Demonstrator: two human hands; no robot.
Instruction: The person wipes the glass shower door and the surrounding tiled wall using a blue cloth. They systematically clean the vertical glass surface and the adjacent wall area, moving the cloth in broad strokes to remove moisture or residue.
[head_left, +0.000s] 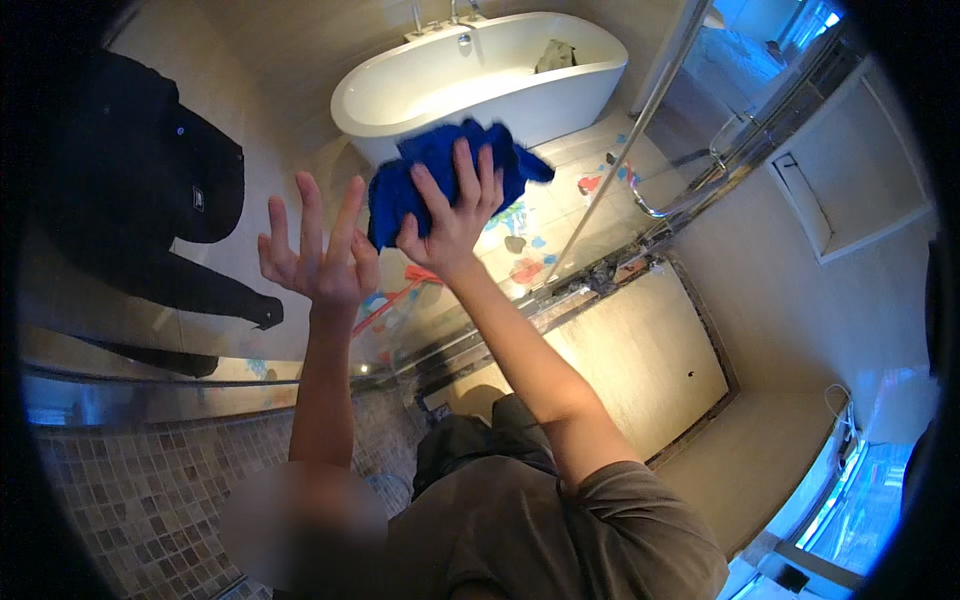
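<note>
My right hand [455, 215] is spread across a crumpled blue cloth [435, 150] and holds it up in front of me with the palm side away. The cloth appears to lie against a clear glass panel [575, 235], though the contact itself is hidden behind my hand. Just to the left, my left hand [318, 255] is raised with its fingers apart and nothing in it. Whether its fingertips touch the glass I cannot tell.
Beyond the glass stands a white bathtub [575, 103] with a greyish bundle [556, 57] inside. Coloured patches [525, 270] dot the pale floor. A dark jacket [140, 170] hangs at left. A curved metal handle [690, 205] and small brown floor tiles [150, 490] also show.
</note>
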